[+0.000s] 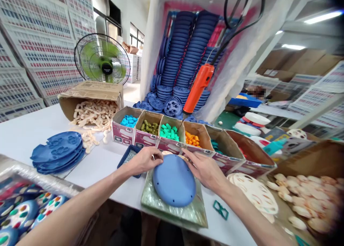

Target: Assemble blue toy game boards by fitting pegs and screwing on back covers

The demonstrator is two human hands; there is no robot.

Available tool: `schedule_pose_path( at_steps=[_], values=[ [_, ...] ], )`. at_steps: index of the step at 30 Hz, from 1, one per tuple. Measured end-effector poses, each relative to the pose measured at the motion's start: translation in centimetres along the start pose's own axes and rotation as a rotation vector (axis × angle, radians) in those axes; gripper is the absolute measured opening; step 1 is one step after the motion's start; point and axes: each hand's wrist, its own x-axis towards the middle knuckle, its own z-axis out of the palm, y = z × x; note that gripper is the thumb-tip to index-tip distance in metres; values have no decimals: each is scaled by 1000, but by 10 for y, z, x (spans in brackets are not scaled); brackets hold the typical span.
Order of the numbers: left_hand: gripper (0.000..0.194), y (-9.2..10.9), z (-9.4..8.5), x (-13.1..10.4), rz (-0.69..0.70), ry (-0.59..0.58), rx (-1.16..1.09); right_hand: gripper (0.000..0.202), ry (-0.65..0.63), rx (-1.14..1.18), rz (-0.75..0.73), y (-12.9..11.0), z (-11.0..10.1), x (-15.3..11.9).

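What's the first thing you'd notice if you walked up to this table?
Probably the blue dome-shaped disc in the middle, with the left hand and right hand both on its far edge. Just behind it sits a row of cardboard boxes holding bright turquoise, olive, green and orange pieces, with an orange electric screwdriver hanging over them. A tall stack of blue discs rises at the back.

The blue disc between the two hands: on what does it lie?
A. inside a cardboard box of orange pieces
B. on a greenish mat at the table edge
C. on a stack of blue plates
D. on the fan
B. The blue disc lies on the greenish mat at the near table edge, with the left hand and the right hand touching its far rim.
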Motion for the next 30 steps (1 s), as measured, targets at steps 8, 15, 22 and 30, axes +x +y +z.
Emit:
schedule_pose_path(
  at_steps=[8,15,22,30],
  values=[
    [11,12,-2,14,-76,-100,107,45,75,60,70,4,-13,-46],
    [23,19,-17,23,-166,-206,206,39,66,128,150,34,-31,-81],
    [14,-3,-55,-22,-257,-159,585,29,-325,41,373,64,-13,-94],
    [11,-37,-32,-41,-322,-274,828,26,-471,-57,426,66,34,-74]
  ],
)
